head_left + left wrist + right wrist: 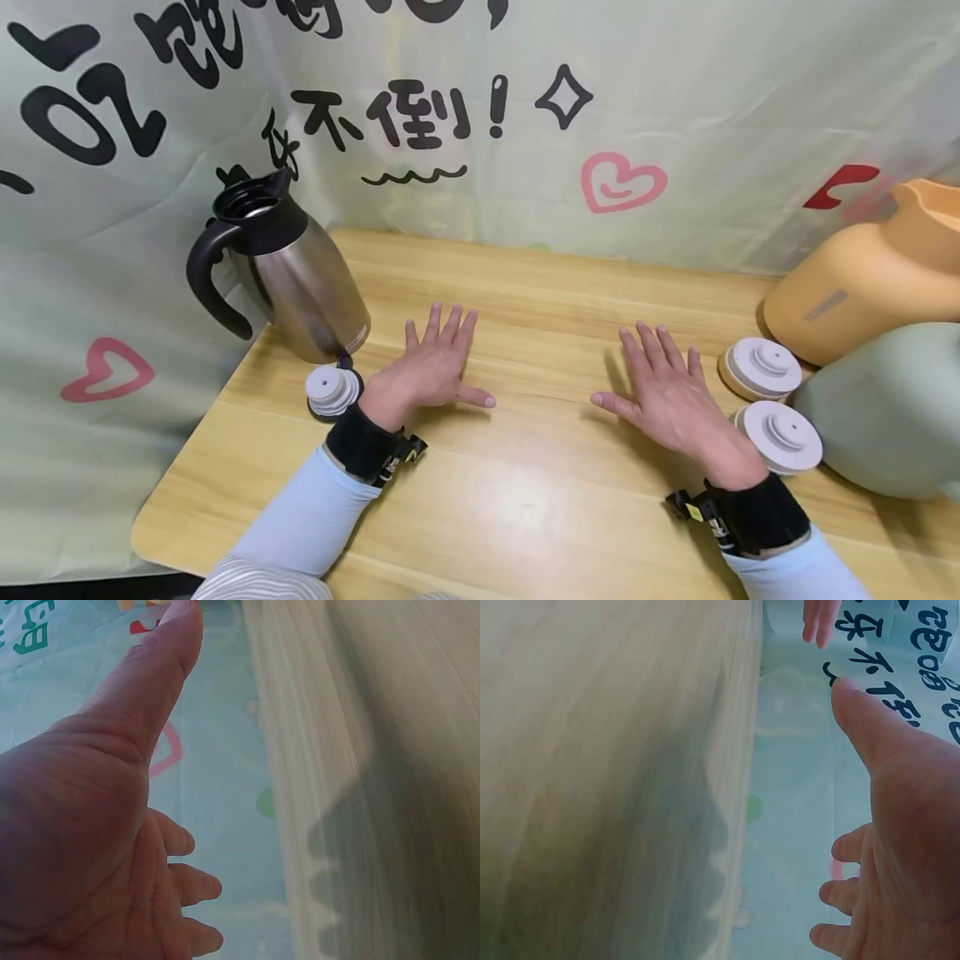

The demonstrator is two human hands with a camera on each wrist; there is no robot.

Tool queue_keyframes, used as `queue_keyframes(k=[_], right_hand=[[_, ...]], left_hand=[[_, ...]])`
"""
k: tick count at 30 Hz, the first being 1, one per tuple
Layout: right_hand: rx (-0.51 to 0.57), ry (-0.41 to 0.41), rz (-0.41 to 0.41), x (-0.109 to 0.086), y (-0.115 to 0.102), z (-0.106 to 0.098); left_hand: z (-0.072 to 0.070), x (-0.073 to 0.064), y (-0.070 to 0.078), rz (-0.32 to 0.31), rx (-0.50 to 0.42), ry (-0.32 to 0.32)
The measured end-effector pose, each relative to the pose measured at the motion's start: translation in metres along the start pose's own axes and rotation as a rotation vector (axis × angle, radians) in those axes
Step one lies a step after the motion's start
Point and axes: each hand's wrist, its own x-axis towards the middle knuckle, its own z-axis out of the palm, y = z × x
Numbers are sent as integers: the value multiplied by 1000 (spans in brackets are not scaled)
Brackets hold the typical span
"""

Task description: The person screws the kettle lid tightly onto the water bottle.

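Note:
Fingers spread and palm down, my left hand (429, 367) holds nothing over the left half of the table. Beside it stand a steel vacuum jug (311, 283) with a black handle and an uncovered top, and a round white stopper (332, 390) with a dark rim. My right hand (667, 400), likewise spread and holding nothing, is above the table's right half. Close to its wrist lie two white stoppers, one farther back (763, 367) and one nearer (782, 435). Both wrist views show straight thumbs, and hand shadows on the wood.
An orange jug (862, 275) and a pale green jug (885, 408) are at the right edge, partly out of frame. The wooden table (525, 517) meets a pale cloth backdrop (697, 92) with black lettering and pink hearts behind and at left.

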Motion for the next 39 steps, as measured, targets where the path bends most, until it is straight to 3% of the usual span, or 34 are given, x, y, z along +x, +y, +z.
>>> queue_keyframes(k=[7, 14, 20, 26, 29, 31, 33, 36, 39], right_hand=[[19, 6, 6, -1, 2, 0], [41, -11, -6, 2, 1, 1], [30, 10, -2, 0, 2, -1], [15, 36, -13, -4, 3, -1], [6, 63, -27, -6, 5, 0], [-1, 89, -44, -5, 5, 0], [-7, 112, -61, -3, 4, 0], [-12, 135, -70, -1, 5, 1], [-8, 137, -67, -2, 8, 1]], left_hand=[[0, 1, 0, 21, -23, -20], [1, 1, -1, -20, -2, -18], [-1, 0, -1, 46, -18, 36], [-14, -6, -5, 127, -6, 156], [-32, -20, -11, 166, -7, 249], [-50, -35, -20, 201, 14, 352], [-70, -53, -32, 239, 34, 513], [-98, -82, -48, 234, 58, 765], [-118, -103, -62, 184, 34, 983]])
